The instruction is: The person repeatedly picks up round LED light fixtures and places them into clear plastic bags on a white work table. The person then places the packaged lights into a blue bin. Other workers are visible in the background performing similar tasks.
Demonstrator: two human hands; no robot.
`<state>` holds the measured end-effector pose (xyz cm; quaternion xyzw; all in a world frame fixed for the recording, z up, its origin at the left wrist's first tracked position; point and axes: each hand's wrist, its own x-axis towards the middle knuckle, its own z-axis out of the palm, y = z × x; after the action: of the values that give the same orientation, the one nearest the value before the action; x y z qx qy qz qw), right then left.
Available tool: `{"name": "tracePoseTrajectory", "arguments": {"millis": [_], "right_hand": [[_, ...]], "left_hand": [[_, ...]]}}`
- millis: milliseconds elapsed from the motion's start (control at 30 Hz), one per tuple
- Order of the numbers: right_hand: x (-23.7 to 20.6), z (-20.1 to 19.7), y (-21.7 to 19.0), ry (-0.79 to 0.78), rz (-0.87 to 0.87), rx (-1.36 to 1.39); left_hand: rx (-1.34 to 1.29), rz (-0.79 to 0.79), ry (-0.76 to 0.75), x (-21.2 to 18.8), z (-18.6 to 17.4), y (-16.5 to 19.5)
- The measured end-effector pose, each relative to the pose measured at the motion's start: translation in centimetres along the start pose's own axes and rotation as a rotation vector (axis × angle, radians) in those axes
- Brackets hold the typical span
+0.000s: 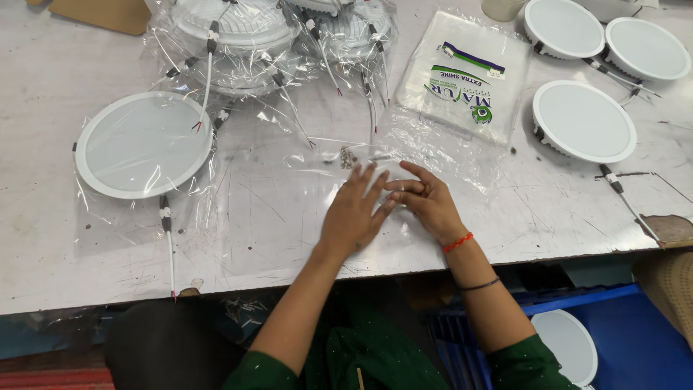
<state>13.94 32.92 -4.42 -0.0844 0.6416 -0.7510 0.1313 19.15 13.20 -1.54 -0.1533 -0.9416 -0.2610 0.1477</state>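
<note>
From the head view, both hands rest at the near middle of a scratched grey table (58,253). The left hand (354,209) lies palm down, fingers straight and slightly spread, flat on a clear bag (361,155) that lies just beyond the fingertips. The right hand (426,202) sits just right of it, touching it; its fingers curl inward and meet the left hand's fingertips, pinching at the film. Whether they grip the film firmly I cannot tell. A small cluster of screws (349,157) lies inside the bag, just far of the left fingertips.

To the left, a round white lamp (144,144) lies face up in a clear wrapper, with a thin cable (170,245) running toward the near edge. At the far middle, a pile of wrapped lamps (274,36) sits with red-tipped wires trailing out. Right of the pile lies a flat pack of bags (465,72) with a green and blue printed label. Further right, three bare lamps (583,119) lie face up, two far and one nearer, their leads trailing to the right.

A red thread (458,243) and a dark band (480,285) circle the right wrist. Below the table edge, near right, a blue crate (635,339) holds another white lamp.
</note>
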Motion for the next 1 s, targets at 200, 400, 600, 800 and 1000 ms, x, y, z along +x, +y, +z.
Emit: {"name": "tracePoseTrajectory", "arguments": {"millis": [200,400,600,800,1000], "right_hand": [[0.3,0.5,-0.3,0.141,0.034,0.012],[0.1,2.0,1.2,0.253,-0.023,-0.560],[-0.2,1.8,1.1,0.112,-0.104,-0.373],[-0.8,1.3,2.0,0.085,-0.028,-0.443],[-1.6,-2.1,2.6,-0.070,-0.107,0.069]], "left_hand": [[-0.088,-0.010,-0.033,-0.4,2.4,-0.6],[-0.198,-0.020,0.053,-1.0,2.4,-0.8],[-0.377,-0.104,0.141,-1.2,1.5,-0.5],[-0.627,-0.266,0.032,-0.6,0.9,0.1],[-0.511,-0.349,-0.159,-0.2,-2.6,-1.2]]}}
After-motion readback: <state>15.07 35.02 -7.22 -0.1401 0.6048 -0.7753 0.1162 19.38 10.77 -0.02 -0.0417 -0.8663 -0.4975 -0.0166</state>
